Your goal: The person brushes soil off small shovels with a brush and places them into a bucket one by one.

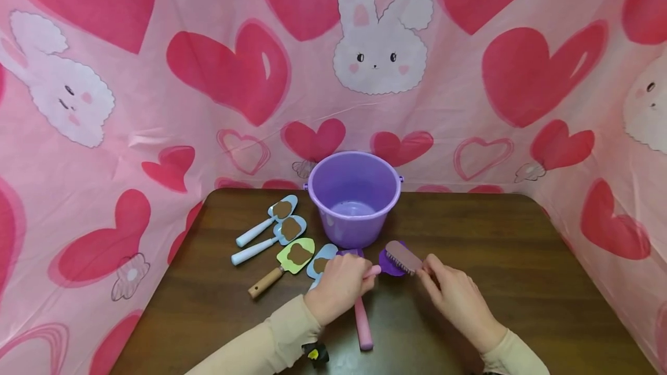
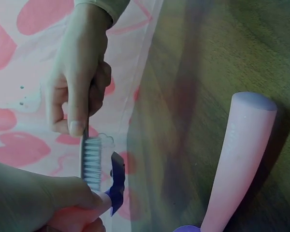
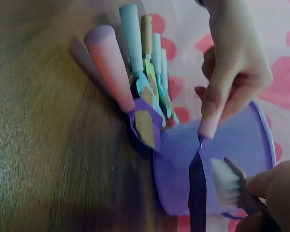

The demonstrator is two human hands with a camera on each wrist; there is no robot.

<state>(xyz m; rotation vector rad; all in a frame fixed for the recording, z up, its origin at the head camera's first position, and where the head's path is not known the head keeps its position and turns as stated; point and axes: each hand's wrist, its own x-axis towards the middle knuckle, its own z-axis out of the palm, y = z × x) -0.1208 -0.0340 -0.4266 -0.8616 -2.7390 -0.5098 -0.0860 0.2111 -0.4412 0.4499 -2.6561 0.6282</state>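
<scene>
My left hand (image 1: pixel 336 288) grips the pink handle (image 3: pixel 210 123) of a small garden trowel, its purple blade (image 1: pixel 388 265) held above the table. My right hand (image 1: pixel 461 302) pinches a scrubbing brush (image 1: pixel 405 256) by its end. The bristles (image 2: pixel 93 162) face the blade; both wrist views show a narrow gap between them. In the head view the brush covers part of the blade. A second purple trowel with a pink handle (image 1: pixel 363 326) lies under my left hand, a brown patch (image 3: pixel 145 128) on its blade.
A purple bucket (image 1: pixel 354 221) stands at the table's back, against the heart-printed cloth. Left of it lie two blue trowels (image 1: pixel 290 229) and a green one with a wooden handle (image 1: pixel 267 282), each with a brown patch. Another blue trowel (image 1: pixel 322 259) is partly hidden by my left hand.
</scene>
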